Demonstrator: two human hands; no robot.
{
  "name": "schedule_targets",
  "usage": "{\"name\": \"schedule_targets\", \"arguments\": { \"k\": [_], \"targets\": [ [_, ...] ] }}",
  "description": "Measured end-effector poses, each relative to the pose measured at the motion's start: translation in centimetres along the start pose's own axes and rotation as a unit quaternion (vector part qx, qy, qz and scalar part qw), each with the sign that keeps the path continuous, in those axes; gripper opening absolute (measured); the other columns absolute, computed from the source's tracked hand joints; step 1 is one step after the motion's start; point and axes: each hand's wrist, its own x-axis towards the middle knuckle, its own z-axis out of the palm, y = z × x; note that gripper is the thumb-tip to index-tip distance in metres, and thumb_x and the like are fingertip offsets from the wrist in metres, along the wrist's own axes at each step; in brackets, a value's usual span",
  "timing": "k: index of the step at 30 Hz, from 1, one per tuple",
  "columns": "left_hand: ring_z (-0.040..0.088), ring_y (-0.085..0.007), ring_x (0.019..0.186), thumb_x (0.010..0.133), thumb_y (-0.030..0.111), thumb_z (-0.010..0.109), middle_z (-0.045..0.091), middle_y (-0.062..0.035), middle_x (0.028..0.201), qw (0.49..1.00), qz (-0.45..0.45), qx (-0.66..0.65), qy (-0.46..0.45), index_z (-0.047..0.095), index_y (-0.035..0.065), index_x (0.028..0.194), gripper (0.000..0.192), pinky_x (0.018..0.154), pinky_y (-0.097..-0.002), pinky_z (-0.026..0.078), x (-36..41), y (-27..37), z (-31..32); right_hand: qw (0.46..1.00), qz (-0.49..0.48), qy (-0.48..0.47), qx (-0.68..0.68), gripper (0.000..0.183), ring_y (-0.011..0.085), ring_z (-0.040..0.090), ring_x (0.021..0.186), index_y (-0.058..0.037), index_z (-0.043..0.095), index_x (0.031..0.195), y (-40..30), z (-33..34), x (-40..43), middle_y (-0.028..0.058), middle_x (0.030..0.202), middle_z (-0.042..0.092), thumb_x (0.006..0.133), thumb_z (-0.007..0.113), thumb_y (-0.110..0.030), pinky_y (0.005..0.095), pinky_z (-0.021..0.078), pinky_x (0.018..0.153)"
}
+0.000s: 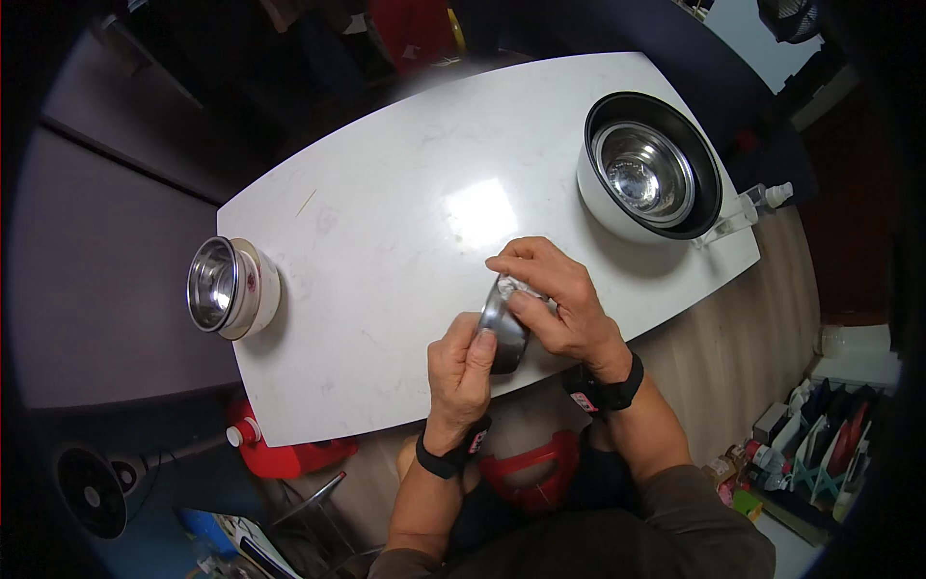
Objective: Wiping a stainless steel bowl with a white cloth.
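Near the table's front edge, my left hand (459,365) grips a small stainless-steel bowl (511,344) by its side, thumb on the outer wall. The bowl is tipped, and its inside is mostly hidden from me. My right hand (568,300) pinches a crumpled white wad (507,286), perhaps tissue or cloth, against the bowl's rim. Its fingers reach over the far side of the bowl. A black band circles each wrist.
On the white table (362,289) stands a white pot (615,217) with a black interior, holding a steel bowl (644,170). A clear bottle (731,221) lies beside it. Another steel bowl (213,286) tops cream-coloured ware (264,289) at left. A thin stick (306,203) lies beyond.
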Motion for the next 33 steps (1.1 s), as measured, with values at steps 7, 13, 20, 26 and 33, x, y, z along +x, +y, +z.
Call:
{"name": "schedule_targets", "arguments": {
  "k": [7,13,20,26,33],
  "targets": [
    [0.045,-0.0101,0.058,0.097,0.02,0.051,0.052,-0.0036,0.064,0.998,0.048,0.005,0.051,0.06,-0.0024,0.093,0.025,0.054,-0.0254,0.038,0.2,-0.9,-0.3,0.996,-0.019,-0.039,0.072,0.043,0.0355,0.058,0.111,0.005,0.059,0.121,0.3,-0.7,-0.5,0.0243,0.115,0.061,0.078,0.053,0.0,0.0406,0.0459,0.096],
    [0.049,-0.0107,0.057,0.095,0.014,0.052,0.056,-0.0062,0.066,0.994,0.069,0.054,0.069,0.06,-0.0021,0.092,0.018,0.053,-0.0258,0.039,0.0,-1.1,0.1,0.992,0.072,-0.046,0.092,0.043,0.0331,0.063,0.107,0.0015,0.058,0.124,0.0,0.0,-1.1,0.0218,0.119,0.062,0.081,0.061,0.001,0.0362,0.0502,0.092],
    [0.049,-0.0118,0.051,0.092,0.012,0.055,0.054,-0.0057,0.06,0.992,0.099,0.061,0.058,0.06,-0.0017,0.09,0.015,0.049,-0.0267,0.039,-0.1,-2.1,0.5,0.999,0.022,-0.037,-0.018,0.033,0.0243,0.066,0.08,0.0002,0.067,0.107,0.6,-1.0,-0.7,0.0169,0.103,0.068,0.076,0.073,-0.008,0.0311,0.0527,0.07],
    [0.05,-0.0126,0.051,0.092,0.012,0.055,0.054,-0.0056,0.06,0.994,0.088,0.045,0.054,0.061,-0.0015,0.089,0.015,0.049,-0.027,0.04,-0.1,-1.7,1.1,0.999,0.017,-0.005,-0.05,0.03,0.0258,0.062,0.075,-0.0001,0.067,0.105,0.3,-0.5,-0.7,0.0139,0.093,0.064,0.077,0.073,-0.008,0.0329,0.051,0.066],
    [0.049,-0.0116,0.051,0.092,0.012,0.056,0.054,-0.0049,0.06,0.992,0.096,0.043,0.063,0.061,-0.0009,0.09,0.014,0.049,-0.0268,0.039,-0.1,-1.7,0.9,0.999,0.003,-0.011,-0.03,0.036,0.0252,0.065,0.08,-0.0012,0.065,0.111,0.5,-0.3,-0.8,0.0143,0.099,0.063,0.076,0.07,-0.002,0.0328,0.0531,0.067]
  ]
}}
